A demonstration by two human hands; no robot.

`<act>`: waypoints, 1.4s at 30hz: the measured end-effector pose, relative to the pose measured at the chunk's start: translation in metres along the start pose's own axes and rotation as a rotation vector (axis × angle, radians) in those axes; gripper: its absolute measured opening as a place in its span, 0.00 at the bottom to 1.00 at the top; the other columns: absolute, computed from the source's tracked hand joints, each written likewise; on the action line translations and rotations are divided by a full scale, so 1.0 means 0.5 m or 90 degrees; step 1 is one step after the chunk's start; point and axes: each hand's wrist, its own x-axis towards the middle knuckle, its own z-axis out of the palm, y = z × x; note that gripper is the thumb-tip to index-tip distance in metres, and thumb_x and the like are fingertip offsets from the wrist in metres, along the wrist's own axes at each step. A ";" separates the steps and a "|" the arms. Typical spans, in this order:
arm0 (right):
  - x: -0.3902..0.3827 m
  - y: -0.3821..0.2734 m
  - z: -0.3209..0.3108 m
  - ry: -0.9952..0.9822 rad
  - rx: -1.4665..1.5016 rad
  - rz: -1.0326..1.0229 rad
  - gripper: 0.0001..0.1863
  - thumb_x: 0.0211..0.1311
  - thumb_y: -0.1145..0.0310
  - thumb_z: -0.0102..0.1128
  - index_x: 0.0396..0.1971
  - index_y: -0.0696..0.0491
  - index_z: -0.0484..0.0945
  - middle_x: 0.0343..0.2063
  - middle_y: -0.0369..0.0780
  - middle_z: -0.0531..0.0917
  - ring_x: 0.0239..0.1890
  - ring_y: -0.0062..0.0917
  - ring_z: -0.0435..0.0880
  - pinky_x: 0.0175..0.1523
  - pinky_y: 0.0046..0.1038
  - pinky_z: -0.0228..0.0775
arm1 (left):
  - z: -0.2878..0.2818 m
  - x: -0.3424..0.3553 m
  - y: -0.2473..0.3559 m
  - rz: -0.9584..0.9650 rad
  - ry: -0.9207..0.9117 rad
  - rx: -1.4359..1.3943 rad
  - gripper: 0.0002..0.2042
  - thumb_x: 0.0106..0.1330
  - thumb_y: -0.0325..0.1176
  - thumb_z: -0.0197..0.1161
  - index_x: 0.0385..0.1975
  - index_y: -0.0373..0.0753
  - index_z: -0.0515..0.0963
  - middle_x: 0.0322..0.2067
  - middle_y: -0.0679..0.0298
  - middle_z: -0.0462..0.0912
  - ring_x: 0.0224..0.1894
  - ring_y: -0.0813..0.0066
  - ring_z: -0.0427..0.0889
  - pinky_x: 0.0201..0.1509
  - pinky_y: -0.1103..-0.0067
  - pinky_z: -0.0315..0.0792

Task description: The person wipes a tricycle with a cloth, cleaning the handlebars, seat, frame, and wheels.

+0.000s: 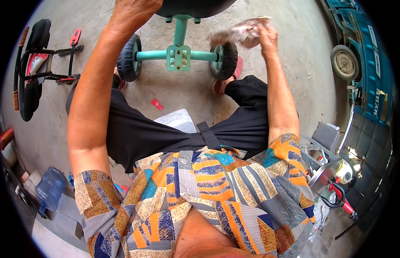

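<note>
My right hand is closed on a crumpled, pale, stained rag, held just above the right wheel. The rag's left end is smeared by motion. At the top edge my left hand is beside a dark rounded body, its fingers cut off by the picture's edge. Whether it touches that body I cannot tell. Below the dark body stands a mint-green post with an axle and a bolted plate. A black-tyred left wheel sits at the axle's other end.
My legs in black trousers spread around the wheeled frame. A black-padded metal frame with red parts lies at left. A blue vehicle stands at right. Nearby are a blue water jug, a red scrap and a grey stand.
</note>
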 end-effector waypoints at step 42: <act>-0.116 0.061 0.210 -0.661 -0.807 -0.433 0.11 0.65 0.66 0.48 0.35 0.46 0.83 0.26 0.43 0.84 0.32 0.32 0.84 0.35 0.35 0.69 | -0.001 -0.005 0.008 -0.001 0.002 0.008 0.20 0.50 0.28 0.69 0.43 0.36 0.73 0.37 0.52 0.75 0.41 0.50 0.74 0.46 0.63 0.67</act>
